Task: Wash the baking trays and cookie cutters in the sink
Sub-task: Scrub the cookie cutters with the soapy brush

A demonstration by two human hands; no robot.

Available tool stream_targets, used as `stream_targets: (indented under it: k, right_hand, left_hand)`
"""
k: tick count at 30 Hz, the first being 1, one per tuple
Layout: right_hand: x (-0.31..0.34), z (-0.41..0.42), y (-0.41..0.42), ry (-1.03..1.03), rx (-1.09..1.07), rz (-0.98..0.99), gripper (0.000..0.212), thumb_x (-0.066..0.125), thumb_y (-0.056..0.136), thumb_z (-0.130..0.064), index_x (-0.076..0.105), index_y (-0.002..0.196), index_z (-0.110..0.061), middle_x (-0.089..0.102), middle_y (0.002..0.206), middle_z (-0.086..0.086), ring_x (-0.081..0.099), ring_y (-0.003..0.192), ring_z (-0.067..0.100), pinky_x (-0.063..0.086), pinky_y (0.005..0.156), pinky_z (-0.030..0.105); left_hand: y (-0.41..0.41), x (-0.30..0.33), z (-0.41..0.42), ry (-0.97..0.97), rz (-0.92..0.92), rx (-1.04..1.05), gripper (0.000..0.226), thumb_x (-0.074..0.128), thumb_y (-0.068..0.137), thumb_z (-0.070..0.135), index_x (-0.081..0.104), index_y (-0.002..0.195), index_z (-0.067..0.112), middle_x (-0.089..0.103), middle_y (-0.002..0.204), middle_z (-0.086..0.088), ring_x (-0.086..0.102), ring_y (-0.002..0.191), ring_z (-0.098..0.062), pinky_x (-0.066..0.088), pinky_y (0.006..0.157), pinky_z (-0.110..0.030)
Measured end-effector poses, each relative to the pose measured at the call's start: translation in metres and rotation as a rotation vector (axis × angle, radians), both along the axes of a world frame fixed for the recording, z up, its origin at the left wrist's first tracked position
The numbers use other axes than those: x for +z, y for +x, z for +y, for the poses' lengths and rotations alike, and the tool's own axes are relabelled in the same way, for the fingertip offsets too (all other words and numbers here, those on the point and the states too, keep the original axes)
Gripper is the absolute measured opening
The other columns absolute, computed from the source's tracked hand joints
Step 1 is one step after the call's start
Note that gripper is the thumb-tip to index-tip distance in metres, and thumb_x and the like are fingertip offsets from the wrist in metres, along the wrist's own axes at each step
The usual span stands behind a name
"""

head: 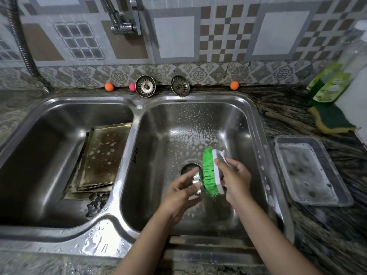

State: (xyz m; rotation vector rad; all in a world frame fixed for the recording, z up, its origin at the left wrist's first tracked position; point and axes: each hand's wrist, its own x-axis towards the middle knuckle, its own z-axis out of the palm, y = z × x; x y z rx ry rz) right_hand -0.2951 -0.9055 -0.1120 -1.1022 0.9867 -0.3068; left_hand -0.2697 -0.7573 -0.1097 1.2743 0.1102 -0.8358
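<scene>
Over the right sink basin (238,124), my left hand (178,192) grips a small metal cookie cutter (197,180). My right hand (235,178) holds a white scrub brush with green bristles (211,172), and the bristles press against the cutter. Soap foam speckles the right basin's walls and floor. In the left basin (39,135), stained baking trays (99,157) lean stacked against the divider, wet with droplets. Several dark cookie cutters (97,203) lie on the basin floor in front of the trays.
A clear plastic tub of soapy water (309,171) sits on the counter at right. Behind it lie a green-and-yellow sponge (331,121) and green dish-soap bottles (327,88). Two sink strainers (145,86) and small coloured balls (234,85) line the back ledge. The tap (123,20) hangs above.
</scene>
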Motion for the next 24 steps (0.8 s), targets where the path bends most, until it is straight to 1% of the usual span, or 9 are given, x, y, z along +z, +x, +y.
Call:
stream_targets:
  k: [2,4,6,12,15,17,20,22,24]
  right_hand:
    - [0.008,0.005,-0.007,0.026,0.118,-0.021,0.032,0.081,0.073,-0.017,0.065,0.101,-0.015,0.071,0.091,0.010,0.070,0.074,0.021,0.056,0.055,0.030]
    - [0.009,0.011,-0.014,-0.033,0.130,-0.029,0.034,0.082,0.072,-0.018,0.066,0.101,-0.016,0.072,0.093,0.009,0.071,0.080,0.023,0.059,0.062,0.037]
    - [0.008,0.010,-0.013,-0.084,0.019,-0.006,0.031,0.084,0.069,-0.019,0.067,0.096,-0.018,0.071,0.095,0.008,0.071,0.083,0.024,0.060,0.072,0.041]
    - [0.008,0.008,0.001,-0.119,-0.130,0.017,0.031,0.083,0.071,-0.018,0.064,0.095,-0.017,0.066,0.105,0.008,0.065,0.087,0.018,0.049,0.064,0.023]
    - [0.013,0.005,0.009,-0.122,-0.140,0.005,0.032,0.083,0.071,-0.017,0.062,0.095,-0.018,0.065,0.110,0.009,0.064,0.092,0.019,0.049,0.071,0.024]
    - [0.014,0.009,0.012,-0.135,-0.072,-0.006,0.030,0.083,0.071,-0.019,0.063,0.093,-0.020,0.066,0.106,0.008,0.065,0.086,0.018,0.050,0.066,0.025]
    - [0.015,0.024,0.015,-0.154,0.042,-0.005,0.032,0.085,0.068,-0.025,0.065,0.093,-0.023,0.069,0.100,0.007,0.066,0.079,0.018,0.051,0.058,0.028]
    - [0.017,0.034,0.018,-0.162,0.084,-0.006,0.034,0.085,0.067,-0.026,0.066,0.095,-0.022,0.070,0.099,0.006,0.067,0.078,0.017,0.055,0.059,0.028]
    - [0.020,0.045,0.021,-0.174,0.134,-0.010,0.035,0.083,0.071,-0.022,0.065,0.100,-0.018,0.070,0.097,0.006,0.065,0.073,0.015,0.050,0.049,0.018]
  left_hand:
    - [0.010,0.003,0.001,0.001,-0.023,0.048,0.045,0.057,0.088,-0.002,0.059,0.127,0.021,0.068,0.109,-0.004,0.059,0.094,-0.024,0.050,0.089,-0.042]
    - [0.011,0.006,-0.001,-0.020,-0.055,0.019,0.045,0.058,0.088,-0.002,0.060,0.126,0.022,0.068,0.114,-0.006,0.062,0.093,-0.023,0.051,0.088,-0.041]
    - [0.003,0.008,-0.006,-0.014,-0.067,-0.052,0.043,0.058,0.089,0.000,0.061,0.123,0.026,0.071,0.103,0.003,0.065,0.085,-0.014,0.052,0.085,-0.035]
    - [-0.002,0.012,0.004,0.000,-0.002,-0.069,0.040,0.059,0.088,0.000,0.065,0.117,0.028,0.067,0.102,0.003,0.060,0.093,-0.017,0.047,0.097,-0.043]
    - [0.012,0.023,0.028,-0.040,-0.033,0.047,0.043,0.068,0.078,0.004,0.065,0.115,0.025,0.063,0.120,-0.009,0.058,0.104,-0.026,0.040,0.103,-0.051]
    - [0.024,0.037,0.052,-0.056,-0.108,0.150,0.049,0.075,0.073,0.008,0.064,0.118,0.024,0.060,0.126,-0.014,0.055,0.108,-0.030,0.035,0.105,-0.054]
    - [0.043,0.058,0.103,-0.062,-0.231,0.290,0.073,0.089,0.055,0.028,0.062,0.122,0.025,0.066,0.114,-0.011,0.062,0.100,-0.025,0.048,0.095,-0.044]
    - [0.054,0.065,0.140,0.035,-0.321,0.371,0.072,0.089,0.056,0.033,0.062,0.123,0.027,0.069,0.107,-0.008,0.066,0.092,-0.023,0.054,0.085,-0.039]
    - [0.065,0.060,0.171,0.326,-0.422,0.381,0.057,0.078,0.074,0.018,0.060,0.127,0.028,0.068,0.107,-0.009,0.067,0.094,-0.026,0.054,0.084,-0.039]
